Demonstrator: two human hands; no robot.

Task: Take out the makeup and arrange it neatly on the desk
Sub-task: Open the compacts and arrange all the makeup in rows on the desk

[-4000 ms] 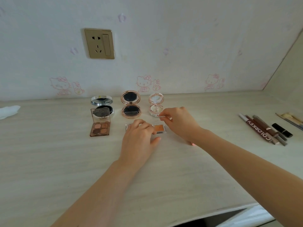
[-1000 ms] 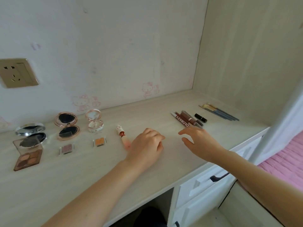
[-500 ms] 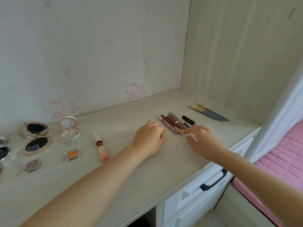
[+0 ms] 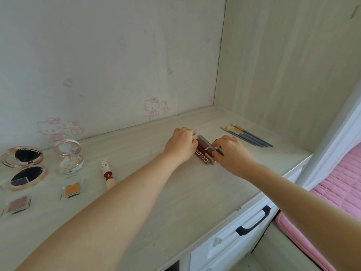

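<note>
A bundle of brown and grey makeup pens lies on the pale wooden desk, one marked COLORKEY. My left hand curls against the bundle's left side, covering its far ends. My right hand presses fingertips on the right side, over a small black tube. The pens are squeezed together between both hands. Further left lie a pink lipstick, a white open compact, a rose-gold open compact, an orange eyeshadow pan and a pink pan.
Several blue-handled brushes lie side by side to the right of my hands, near the side wall. The desk's front edge runs above a white drawer with a dark handle. A pink bed is at the right.
The view has swung right from the compacts. Both hands have moved right and forward across the desk and closed in on the pens from either side.
</note>
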